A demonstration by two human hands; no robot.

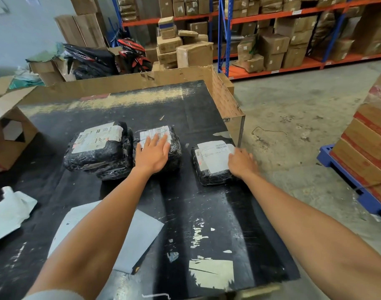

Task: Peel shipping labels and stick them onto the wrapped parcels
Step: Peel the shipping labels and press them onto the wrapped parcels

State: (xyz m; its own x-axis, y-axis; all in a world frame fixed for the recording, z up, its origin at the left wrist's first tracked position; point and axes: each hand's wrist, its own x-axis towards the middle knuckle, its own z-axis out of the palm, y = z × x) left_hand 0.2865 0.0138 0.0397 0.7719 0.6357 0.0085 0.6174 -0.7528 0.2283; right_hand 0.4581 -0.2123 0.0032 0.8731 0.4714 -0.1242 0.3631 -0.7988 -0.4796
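Three parcels in black wrap lie on the black table (185,105). The left parcel (94,156) carries a white label on top. My left hand (153,153) lies flat, fingers spread, on the label (155,132) of the middle parcel (174,152). The right parcel (209,176) has a white label (213,152) across its top. My right hand (241,162) rests on that label's right edge, fingers curled over the parcel's side.
A grey backing sheet (139,237) lies near the table's front, a white plastic bag (8,211) at the left edge. Cardboard sheets stand behind the table. Stacked cartons on a blue pallet (358,198) are at the right; shelving with boxes fills the background.
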